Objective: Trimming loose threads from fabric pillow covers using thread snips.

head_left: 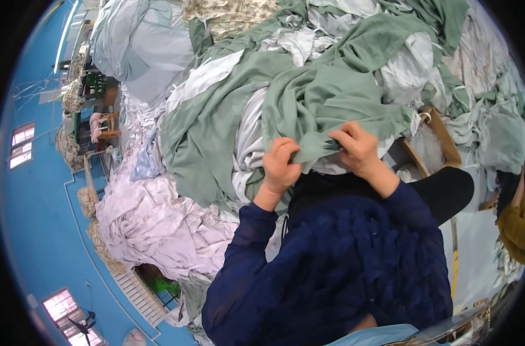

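Observation:
A large sage-green cloth (326, 98) lies heaped in front of me, its near edge drawn over my lap. My left hand (281, 166) pinches that edge with fingers closed. A little to its right, my right hand (357, 149) also grips the cloth, fingers bent and pressed together. Between the two hands a short stretch of green edge is held up. Something small and dark shows by my right fingertips; I cannot make out what it is. White cloth (252, 144) shows between the green folds.
A pale pink-white heap of cloth (164, 225) lies to the left, and light blue-grey cloth (153, 52) at the far left. An open cardboard box (450, 141) stands to the right, with whitish stuff inside. Patterned beige cloth (231, 20) lies at the back.

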### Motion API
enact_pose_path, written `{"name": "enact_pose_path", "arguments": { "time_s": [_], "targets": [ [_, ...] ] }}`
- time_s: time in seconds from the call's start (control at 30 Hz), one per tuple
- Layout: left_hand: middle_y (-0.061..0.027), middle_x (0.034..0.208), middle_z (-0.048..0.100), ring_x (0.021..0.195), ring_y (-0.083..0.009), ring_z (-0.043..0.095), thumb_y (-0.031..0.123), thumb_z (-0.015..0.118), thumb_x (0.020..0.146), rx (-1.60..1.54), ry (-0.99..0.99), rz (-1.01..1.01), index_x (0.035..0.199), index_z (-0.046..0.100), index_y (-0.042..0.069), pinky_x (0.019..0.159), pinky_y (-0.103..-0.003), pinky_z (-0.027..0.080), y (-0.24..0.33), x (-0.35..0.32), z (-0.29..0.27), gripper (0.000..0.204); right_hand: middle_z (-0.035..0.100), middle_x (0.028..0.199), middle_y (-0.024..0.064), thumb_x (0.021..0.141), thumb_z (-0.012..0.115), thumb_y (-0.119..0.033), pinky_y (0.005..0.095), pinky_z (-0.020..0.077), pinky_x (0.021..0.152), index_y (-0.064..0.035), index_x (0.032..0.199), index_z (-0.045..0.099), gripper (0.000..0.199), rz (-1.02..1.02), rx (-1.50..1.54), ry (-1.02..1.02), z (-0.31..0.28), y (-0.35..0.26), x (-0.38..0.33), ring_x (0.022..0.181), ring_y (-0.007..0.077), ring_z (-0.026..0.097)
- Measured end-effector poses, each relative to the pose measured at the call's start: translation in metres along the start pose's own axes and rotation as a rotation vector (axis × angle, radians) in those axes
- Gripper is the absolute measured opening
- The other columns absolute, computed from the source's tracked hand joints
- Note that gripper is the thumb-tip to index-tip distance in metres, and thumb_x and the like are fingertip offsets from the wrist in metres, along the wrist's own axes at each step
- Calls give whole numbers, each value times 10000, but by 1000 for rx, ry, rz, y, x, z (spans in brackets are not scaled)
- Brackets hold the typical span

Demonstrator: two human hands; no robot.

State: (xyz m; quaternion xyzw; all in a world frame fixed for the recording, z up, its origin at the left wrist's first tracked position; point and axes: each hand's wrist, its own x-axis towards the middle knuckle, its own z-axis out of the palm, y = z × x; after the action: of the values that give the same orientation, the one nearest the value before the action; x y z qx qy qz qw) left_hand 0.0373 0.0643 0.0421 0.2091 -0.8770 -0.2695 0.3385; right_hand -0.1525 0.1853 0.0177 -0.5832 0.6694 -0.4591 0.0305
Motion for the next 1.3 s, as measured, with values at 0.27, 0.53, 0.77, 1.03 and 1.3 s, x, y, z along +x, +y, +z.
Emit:
{"name": "enact_pose_path", "arguments": {
  "time_s": [0.27, 0.53, 0.77, 1.03, 1.3],
  "targets": [
    [-138, 880, 628, 733, -311, 630, -64, 614, 603, 68, -5, -32, 926, 622, 30, 609, -357, 508, -24, -13, 18, 336, 649, 792, 142, 516, 518, 115, 351, 519, 648, -1, 930, 672, 456, 11, 59, 53, -93, -13, -10, 744, 332, 651],
    [-89, 884, 653, 850, -288, 619, 18, 607, 641, 138, -205, 89, 931, 679, 38, 790, -387, 457, -29, -15, 24, 299, 645, 844, 97, 615, 651, 88, 332, 492, 644, -34, 1003, 678, 407, 276, 156, -414, -107, 0, -32, 750, 236, 645],
    [-87, 876, 652, 831, -281, 620, 9, 587, 646, 140, -177, 96, 940, 683, 28, 775, -383, 454, -16, -20, 33, 310, 648, 782, 104, 713, 819, -299, 331, 494, 647, -23, 1064, 675, 469, 539, 283, -202, 20, 14, 39, 702, 202, 620],
    [-90, 862, 653, 821, -277, 624, -3, 581, 670, 106, -155, 75, 936, 680, 17, 770, -373, 461, -15, -23, 30, 285, 650, 780, 252, 724, 744, -365, 457, 512, 703, 42, 707, 658, 417, 533, 46, -402, 111, 51, 71, 788, 417, 644],
    [-100, 873, 663, 817, -287, 624, -6, 580, 668, 52, -143, 49, 947, 686, 18, 768, -378, 466, -29, -24, 31, 299, 581, 716, -46, 893, 682, -154, 203, 356, 528, -10, 917, 673, 146, 727, 580, 71, -57, 69, 59, 605, 27, 481]
  ]
}}
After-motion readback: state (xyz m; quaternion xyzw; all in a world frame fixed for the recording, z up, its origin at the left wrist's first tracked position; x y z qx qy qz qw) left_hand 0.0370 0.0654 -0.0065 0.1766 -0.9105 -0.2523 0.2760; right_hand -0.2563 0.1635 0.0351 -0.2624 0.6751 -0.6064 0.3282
